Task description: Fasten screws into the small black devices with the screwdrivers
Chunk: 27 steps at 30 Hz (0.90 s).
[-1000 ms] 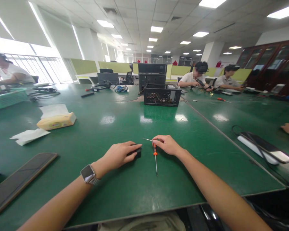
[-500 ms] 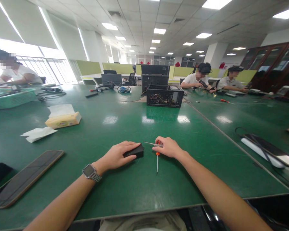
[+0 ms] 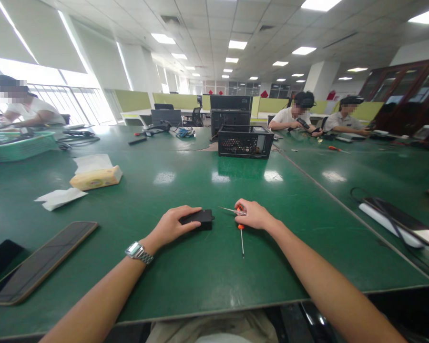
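My left hand grips a small black box lying on the green table, thumb on the near side and fingers along the far side. A small tab juts from the box's right end. To the right, my right hand has its fingers closed round a thin screwdriver whose shaft points left towards the box without touching it. Under the same hand is an orange-handled screwdriver, its shaft pointing towards me. Whether the fingers grip this second one, I cannot tell.
A tablet-like device lies at the left, with a tissue pack beyond it. Further back stands a black computer case. A power strip and cable are at the right. Several people sit around the table.
My right hand has moved slightly right, away from the box, and both screwdrivers have shifted with it. My left hand still holds the box, which now lies turned a little differently.
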Each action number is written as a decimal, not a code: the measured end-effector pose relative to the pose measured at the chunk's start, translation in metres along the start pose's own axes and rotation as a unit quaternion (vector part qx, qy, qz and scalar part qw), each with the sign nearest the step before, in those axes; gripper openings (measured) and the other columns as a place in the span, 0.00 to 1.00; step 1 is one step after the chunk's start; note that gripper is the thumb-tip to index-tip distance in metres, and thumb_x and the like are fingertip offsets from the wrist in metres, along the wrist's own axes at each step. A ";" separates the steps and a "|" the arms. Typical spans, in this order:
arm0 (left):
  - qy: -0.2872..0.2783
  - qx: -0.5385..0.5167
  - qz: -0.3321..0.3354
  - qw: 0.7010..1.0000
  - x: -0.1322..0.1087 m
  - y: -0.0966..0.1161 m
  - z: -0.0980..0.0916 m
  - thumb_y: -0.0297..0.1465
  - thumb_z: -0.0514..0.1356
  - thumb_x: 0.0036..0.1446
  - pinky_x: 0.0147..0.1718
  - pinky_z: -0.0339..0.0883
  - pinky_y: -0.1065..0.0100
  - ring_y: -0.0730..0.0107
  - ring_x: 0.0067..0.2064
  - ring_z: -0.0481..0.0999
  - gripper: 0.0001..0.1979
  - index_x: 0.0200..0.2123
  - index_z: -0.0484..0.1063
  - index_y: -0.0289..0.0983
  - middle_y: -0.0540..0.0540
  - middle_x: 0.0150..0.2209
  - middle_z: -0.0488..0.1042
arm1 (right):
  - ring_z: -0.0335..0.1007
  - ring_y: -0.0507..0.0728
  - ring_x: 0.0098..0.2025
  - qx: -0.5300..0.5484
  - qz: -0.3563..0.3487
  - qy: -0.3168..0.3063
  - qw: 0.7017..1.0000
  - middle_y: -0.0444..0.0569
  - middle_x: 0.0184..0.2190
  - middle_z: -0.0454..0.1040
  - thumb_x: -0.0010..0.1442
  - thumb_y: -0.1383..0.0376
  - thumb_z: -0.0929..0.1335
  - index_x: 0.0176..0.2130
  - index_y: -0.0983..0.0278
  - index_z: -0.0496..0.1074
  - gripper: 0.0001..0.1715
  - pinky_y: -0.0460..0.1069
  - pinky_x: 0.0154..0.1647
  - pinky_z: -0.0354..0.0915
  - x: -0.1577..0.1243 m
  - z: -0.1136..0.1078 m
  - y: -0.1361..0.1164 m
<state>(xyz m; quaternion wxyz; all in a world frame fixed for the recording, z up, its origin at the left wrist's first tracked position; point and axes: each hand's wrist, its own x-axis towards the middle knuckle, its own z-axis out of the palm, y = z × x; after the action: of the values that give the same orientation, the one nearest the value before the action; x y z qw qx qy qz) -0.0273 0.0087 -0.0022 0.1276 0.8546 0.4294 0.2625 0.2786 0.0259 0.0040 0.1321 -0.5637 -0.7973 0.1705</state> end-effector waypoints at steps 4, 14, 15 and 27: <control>-0.002 -0.010 0.011 1.000 0.000 0.006 0.002 0.46 0.58 0.58 0.46 0.68 0.66 0.63 0.45 0.75 0.24 0.53 0.71 0.41 0.43 0.47 0.76 | 0.72 0.57 0.39 -0.010 0.009 0.003 1.000 0.47 0.40 0.77 0.51 0.51 0.70 0.51 0.58 0.69 0.30 0.47 0.34 0.60 0.000 0.001 -0.001; -0.008 -0.018 0.011 1.000 0.000 0.012 0.003 0.45 0.58 0.59 0.47 0.67 0.66 0.64 0.45 0.75 0.23 0.53 0.70 0.41 0.45 0.47 0.75 | 0.72 0.60 0.43 -0.068 0.021 0.042 0.997 0.48 0.43 0.76 0.51 0.48 0.70 0.53 0.56 0.68 0.32 0.49 0.37 0.61 0.000 0.002 -0.006; -0.008 -0.019 0.011 1.000 0.000 0.012 0.003 0.45 0.58 0.59 0.47 0.67 0.66 0.64 0.45 0.75 0.23 0.53 0.70 0.42 0.45 0.47 0.75 | 0.71 0.60 0.44 -0.071 0.009 0.045 0.996 0.48 0.44 0.75 0.51 0.48 0.70 0.53 0.56 0.68 0.32 0.49 0.37 0.61 0.000 0.002 -0.007; -0.011 -0.033 0.008 0.999 0.000 0.013 0.003 0.45 0.58 0.58 0.46 0.67 0.66 0.64 0.44 0.75 0.23 0.53 0.70 0.41 0.44 0.46 0.76 | 0.71 0.56 0.38 -0.074 -0.009 0.090 0.993 0.47 0.37 0.76 0.62 0.59 0.63 0.53 0.57 0.70 0.20 0.48 0.35 0.59 -0.002 0.007 -0.017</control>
<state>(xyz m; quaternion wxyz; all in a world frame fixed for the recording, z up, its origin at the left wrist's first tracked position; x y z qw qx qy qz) -0.0173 0.0010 0.0014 0.1582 0.8563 0.4119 0.2685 0.2619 0.0182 0.0048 0.1628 -0.5780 -0.7975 0.0588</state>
